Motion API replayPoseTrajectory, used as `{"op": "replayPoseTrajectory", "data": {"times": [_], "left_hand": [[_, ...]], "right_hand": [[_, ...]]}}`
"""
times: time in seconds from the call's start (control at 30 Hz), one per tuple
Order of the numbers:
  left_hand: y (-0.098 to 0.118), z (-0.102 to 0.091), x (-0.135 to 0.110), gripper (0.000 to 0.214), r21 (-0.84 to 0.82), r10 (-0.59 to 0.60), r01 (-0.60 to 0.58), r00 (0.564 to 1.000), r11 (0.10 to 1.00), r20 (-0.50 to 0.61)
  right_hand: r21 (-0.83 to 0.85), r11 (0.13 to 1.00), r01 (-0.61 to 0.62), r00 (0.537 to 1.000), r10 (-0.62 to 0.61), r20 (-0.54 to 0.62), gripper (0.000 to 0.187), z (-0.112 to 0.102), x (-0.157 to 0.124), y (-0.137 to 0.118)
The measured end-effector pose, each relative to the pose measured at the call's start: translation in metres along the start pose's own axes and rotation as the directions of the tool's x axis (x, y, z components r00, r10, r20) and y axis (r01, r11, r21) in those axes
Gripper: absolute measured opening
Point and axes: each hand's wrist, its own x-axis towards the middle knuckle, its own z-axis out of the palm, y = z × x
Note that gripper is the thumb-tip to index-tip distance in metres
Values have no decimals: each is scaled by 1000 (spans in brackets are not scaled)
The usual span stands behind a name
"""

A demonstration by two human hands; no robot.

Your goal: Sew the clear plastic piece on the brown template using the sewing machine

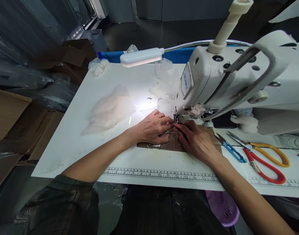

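Note:
A white sewing machine (203, 75) stands on the right, and both hands meet at its needle and presser foot (178, 119). My left hand (155, 127) lies to the left of the foot, fingers bent and tips drawn together close to the needle. From the right, my right hand (194, 137) pinches at the same spot with thumb and forefinger. Something thin and see-through shows between the hands, too small to name. Below them is a brown plate (151, 146) strewn with bits of thread. Sheer white material (165, 86) lies behind the foot.
Blue thread snips (231, 148) and scissors (259, 156) with red and yellow handles lie to the right. A lit lamp (142, 57) hangs over the white table (90, 156). A ruler strip (161, 174) runs along its front edge. Cardboard boxes (12, 117) stand left.

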Motion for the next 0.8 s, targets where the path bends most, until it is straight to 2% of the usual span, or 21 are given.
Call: {"op": "replayPoseTrajectory", "data": {"times": [0.1,0.27,0.47,0.6,0.7,0.8], "left_hand": [[1,0,1,34,-12,-31,31,1000,999,-6],[1,-1,4,34,-32,-71,70,998,997,-3],[1,0,4,38,-8,-92,92,996,996,-11],[2,-2,5,42,20,-105,105,995,994,-6],[2,-3,6,44,21,-115,115,993,993,4],[1,-3,6,45,26,-119,119,993,993,15]], "right_hand": [[-23,1000,11,1000,-11,6,41,0,0,-1],[-26,999,-43,999,44,30,41,-1,3,-3],[226,972,-60,998,60,4,38,-7,2,5],[402,905,-140,989,145,19,37,-14,0,21],[501,836,-226,974,177,145,36,-15,3,36],[611,721,-326,945,228,236,35,-12,9,45]]}}
